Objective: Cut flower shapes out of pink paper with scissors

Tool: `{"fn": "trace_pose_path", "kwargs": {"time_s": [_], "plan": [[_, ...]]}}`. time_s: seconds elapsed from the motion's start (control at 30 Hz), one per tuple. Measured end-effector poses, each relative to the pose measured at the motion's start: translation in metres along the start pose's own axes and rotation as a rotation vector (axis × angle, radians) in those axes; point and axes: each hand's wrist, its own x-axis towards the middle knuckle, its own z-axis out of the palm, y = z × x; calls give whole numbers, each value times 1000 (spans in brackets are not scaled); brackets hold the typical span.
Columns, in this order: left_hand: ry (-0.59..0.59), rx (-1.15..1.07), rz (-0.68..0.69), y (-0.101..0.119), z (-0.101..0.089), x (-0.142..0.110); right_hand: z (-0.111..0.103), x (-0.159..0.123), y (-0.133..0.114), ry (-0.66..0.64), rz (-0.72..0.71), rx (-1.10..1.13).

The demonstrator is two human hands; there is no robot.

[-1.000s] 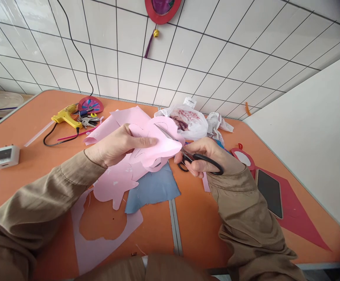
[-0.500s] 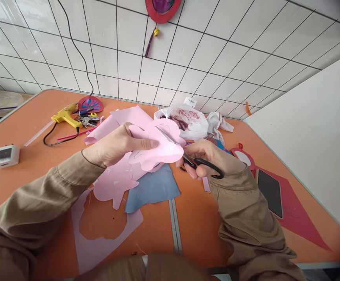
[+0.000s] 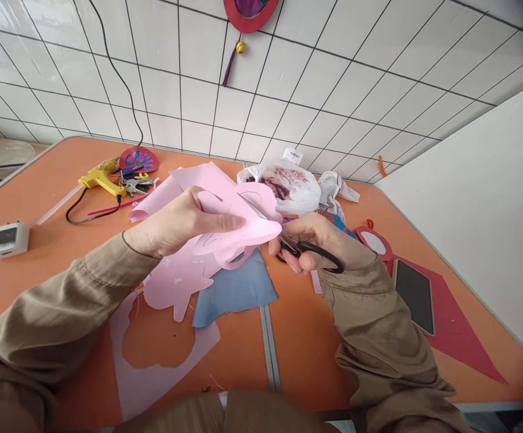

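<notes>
My left hand [image 3: 175, 222] pinches a pink felt-like sheet [image 3: 229, 225] with a scalloped outline, thumb on top, in the middle of the view. Drawn curved lines show on the sheet, and one blade of the scissors [image 3: 322, 252] lies across it. My right hand [image 3: 311, 237] grips the black-handled scissors at the sheet's right edge, fingers in the loops. Below the sheet on the table are a cut pink shape [image 3: 178, 285], a blue-grey cloth piece [image 3: 238, 285] and a pink offcut [image 3: 124, 361] with a large hole.
A yellow glue gun [image 3: 101, 177] and keys [image 3: 133, 185] lie at the back left, a white charger [image 3: 8, 239] nearer. A plastic bag [image 3: 297, 186] stands against the tiled wall. On the right, a phone [image 3: 413, 296] rests on a red sheet [image 3: 460, 337].
The lower right edge of the pink sheet has shifted slightly, and a curled part shows more beneath it. Both hands stay nearly in place.
</notes>
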Motion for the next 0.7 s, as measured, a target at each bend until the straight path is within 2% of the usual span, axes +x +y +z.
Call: {"fn": "trace_pose_path", "kwargs": {"time_s": [0.23, 0.43, 0.6, 0.7], "plan": [[8, -13, -26, 3, 2, 0, 0, 0, 1, 16, -8, 3], [1, -94, -67, 9, 8, 0, 3, -1, -8, 31, 73, -11], [-17, -86, -85, 8, 8, 0, 3, 0, -1, 50, -17, 8], [-28, -49, -72, 5, 6, 0, 3, 0, -3, 63, 8, 8]]}}
